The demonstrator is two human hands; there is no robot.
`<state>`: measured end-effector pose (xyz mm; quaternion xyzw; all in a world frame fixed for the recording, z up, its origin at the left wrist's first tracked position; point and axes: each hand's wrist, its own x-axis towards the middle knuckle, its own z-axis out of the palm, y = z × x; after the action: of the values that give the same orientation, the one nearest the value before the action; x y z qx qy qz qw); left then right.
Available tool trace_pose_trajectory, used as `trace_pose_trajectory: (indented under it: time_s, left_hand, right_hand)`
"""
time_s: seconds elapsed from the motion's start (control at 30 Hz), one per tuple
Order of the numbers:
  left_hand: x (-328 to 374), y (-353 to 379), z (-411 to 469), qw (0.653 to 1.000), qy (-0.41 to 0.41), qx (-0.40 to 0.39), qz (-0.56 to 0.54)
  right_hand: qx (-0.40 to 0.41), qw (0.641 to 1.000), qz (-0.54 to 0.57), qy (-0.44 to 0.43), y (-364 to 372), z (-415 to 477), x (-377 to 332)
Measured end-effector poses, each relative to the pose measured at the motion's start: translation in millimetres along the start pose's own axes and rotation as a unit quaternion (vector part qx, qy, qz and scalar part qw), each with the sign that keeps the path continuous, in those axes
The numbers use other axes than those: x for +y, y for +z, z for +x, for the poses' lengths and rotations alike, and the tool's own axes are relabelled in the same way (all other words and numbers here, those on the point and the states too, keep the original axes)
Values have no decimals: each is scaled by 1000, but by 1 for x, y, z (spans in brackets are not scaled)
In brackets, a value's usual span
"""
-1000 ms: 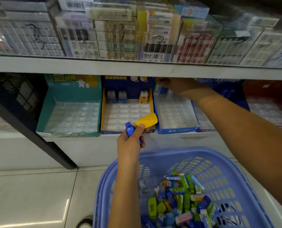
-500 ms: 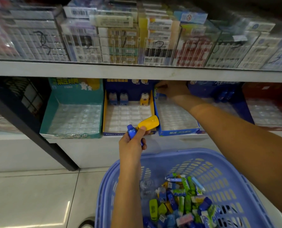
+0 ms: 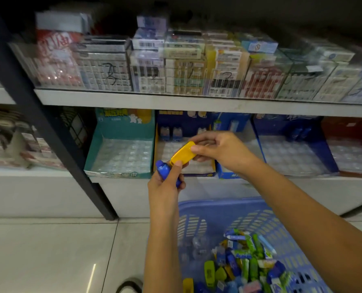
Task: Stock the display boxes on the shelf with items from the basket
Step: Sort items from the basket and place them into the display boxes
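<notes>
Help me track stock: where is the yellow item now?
Head view, centre: the yellow item is held by both the left hand and right hand, beside the blue item, before the yellow-sided display box.

A yellow item (image 3: 183, 154) touches a blue item (image 3: 165, 172), held before mostly empty display boxes (image 3: 121, 129). The blue basket (image 3: 218, 205) below holds packets (image 3: 245, 254).

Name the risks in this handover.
The left hand grips both the blue item and one end of the yellow item; when the right hand takes the yellow one, the blue may slip and miss the basket.
Several neighbouring display boxes are blue, so the blue item could land in the wrong one.
</notes>
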<state>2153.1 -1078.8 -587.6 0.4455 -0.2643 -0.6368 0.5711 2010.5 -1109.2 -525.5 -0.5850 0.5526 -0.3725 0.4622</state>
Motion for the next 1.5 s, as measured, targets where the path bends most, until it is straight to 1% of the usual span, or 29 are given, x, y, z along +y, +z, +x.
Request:
trace_pose_trajectory:
  time_s: [0.07,0.13,0.2,0.23,0.3,0.37,0.5,0.63,0.8,0.9,0.93,1.0,1.03,1.1,1.17,1.23,1.3,1.37,1.4,1.43,1.5]
  left_hand:
    - [7,-13,1,998,39,20,55]
    - [13,-30,6,983,95,72,143]
    - [19,-49,12,958,126,133,222]
    - [21,-58,15,950,127,148,245]
    - [24,-70,19,946,125,142,264]
    - [24,-76,22,944,133,117,277]
    - [15,-76,26,949,136,84,273]
    - [11,-76,29,950,134,80,271]
    - [11,-79,31,950,136,71,273]
    - [11,-80,31,952,135,67,265]
    - [11,-80,31,953,133,65,263]
    - [12,-80,31,956,130,60,258]
    - [12,-80,31,957,128,58,255]
    - [13,-80,30,958,125,56,253]
    - [13,-81,31,958,125,55,252]
    - [12,-81,31,958,126,56,250]
    - [13,-81,31,960,122,53,245]
    - [17,-81,29,964,112,44,239]
    - [19,-80,28,967,104,39,231]
    - [21,-80,26,971,97,37,217]
    - [26,-78,20,981,84,31,175]
  right_hand:
    - [14,999,3,-28,13,5,-10]
    - [54,996,-23,-61,24,19,-17]
    - [91,985,-113,-89,35,42,-24]
    - [97,977,-166,-97,41,56,-26]
    - [88,961,-245,-90,55,84,-30]
    - [62,939,-323,-98,70,104,-28]
    - [12,912,-391,-127,83,123,-21]
    - [1,915,-384,-126,86,130,-18]
    - [-17,917,-370,-147,101,135,-21]
    - [-23,913,-389,-122,107,141,-24]
    - [-16,917,-384,-105,108,145,-25]
    - [-13,950,-308,-42,112,149,-30]
    - [-10,961,-277,-17,113,152,-30]
    - [2,970,-244,4,115,154,-29]
    - [10,978,-210,6,117,152,-26]
    - [35,981,-192,2,118,152,-21]
    - [32,976,-214,-22,119,150,-15]
    - [30,979,-199,-23,121,145,-16]
    - [26,977,-212,-23,121,142,-17]
    - [14,969,-245,-25,118,139,-18]
    - [-44,938,-341,-30,112,132,-20]
